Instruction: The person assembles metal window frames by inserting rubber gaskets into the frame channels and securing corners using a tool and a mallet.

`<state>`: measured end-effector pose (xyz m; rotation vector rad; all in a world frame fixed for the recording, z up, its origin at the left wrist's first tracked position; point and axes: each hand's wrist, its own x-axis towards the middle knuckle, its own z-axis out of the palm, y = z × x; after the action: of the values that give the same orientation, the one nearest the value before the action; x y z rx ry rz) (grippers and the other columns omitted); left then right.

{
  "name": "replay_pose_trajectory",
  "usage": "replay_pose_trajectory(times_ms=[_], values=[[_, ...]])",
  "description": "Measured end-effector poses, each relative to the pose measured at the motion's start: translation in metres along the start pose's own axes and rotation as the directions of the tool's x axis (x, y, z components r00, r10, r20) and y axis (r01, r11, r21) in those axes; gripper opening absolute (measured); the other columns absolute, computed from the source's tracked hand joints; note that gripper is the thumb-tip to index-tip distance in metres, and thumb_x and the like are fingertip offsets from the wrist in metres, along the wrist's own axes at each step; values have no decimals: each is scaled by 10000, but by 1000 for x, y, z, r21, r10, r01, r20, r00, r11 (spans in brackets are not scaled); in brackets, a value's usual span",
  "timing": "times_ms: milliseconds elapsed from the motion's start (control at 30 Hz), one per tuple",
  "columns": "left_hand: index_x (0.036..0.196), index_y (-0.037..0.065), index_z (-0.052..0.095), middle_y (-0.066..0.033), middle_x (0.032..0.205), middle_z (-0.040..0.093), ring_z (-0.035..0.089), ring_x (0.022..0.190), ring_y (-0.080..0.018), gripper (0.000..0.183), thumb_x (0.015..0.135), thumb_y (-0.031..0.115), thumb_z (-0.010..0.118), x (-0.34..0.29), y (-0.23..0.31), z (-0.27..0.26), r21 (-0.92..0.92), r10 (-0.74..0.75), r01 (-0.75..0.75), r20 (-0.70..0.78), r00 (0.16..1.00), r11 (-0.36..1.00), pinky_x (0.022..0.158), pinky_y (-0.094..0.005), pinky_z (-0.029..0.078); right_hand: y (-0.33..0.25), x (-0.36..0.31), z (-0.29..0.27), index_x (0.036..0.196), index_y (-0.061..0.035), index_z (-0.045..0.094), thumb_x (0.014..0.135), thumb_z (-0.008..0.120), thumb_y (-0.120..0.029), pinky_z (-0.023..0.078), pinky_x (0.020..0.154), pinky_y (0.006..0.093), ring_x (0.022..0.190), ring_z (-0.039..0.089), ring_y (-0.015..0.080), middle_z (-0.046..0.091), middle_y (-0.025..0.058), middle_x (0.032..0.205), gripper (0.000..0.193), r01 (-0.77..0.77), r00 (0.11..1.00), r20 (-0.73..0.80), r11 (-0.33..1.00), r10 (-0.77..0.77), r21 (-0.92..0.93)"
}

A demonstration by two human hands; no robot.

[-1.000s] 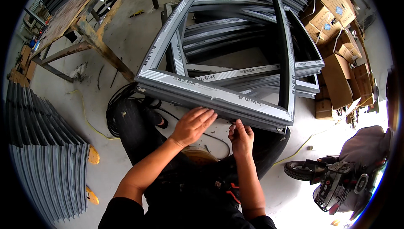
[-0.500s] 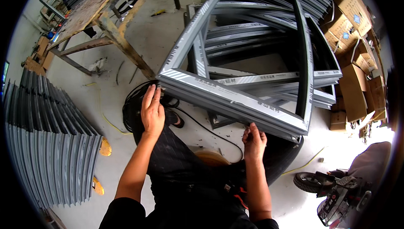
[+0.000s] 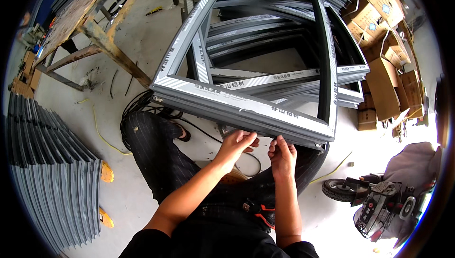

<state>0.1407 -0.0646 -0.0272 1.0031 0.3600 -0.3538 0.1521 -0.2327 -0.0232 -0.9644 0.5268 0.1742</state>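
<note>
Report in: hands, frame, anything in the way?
Left fingers, right fingers bent near lower edge of grey frame; contact unclear. Frame overlies other frames. Black cable on floor.

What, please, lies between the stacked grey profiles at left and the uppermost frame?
The head view shows a yellow cord, coiled black cable and the person's left knee between the profiles and the frame.

Just beyond the fingers point(image 3: 283, 146), the dark grey frame point(image 3: 222, 115) is banded with pale film point(image 3: 256, 107), marked in black and diagonally striped; left of them, black trousers point(image 3: 163, 146) are finely pinstriped.
</note>
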Motion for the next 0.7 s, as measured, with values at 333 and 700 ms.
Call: replay_pose_trajectory(times_ms=[333,700], values=[[911,59,687,-19,819,681,635,773,-103,198,890,255,705,20,-14,23,-44,-58,58,1,998,997,726,-260,466,8,1,11,898,-46,626,908,646,-111,367,519,223,584,500,85,597,11,751,69,50,999,-19,998,-49,45],[949,38,686,-20,824,673,607,722,-96,159,909,190,671,20,-13,32,-42,12,-12,11,1000,999,704,-266,460,3,3,6,902,-33,620,923,635,-140,374,520,238,574,509,104,583,23,709,110,15,999,52,1000,-15,0]])
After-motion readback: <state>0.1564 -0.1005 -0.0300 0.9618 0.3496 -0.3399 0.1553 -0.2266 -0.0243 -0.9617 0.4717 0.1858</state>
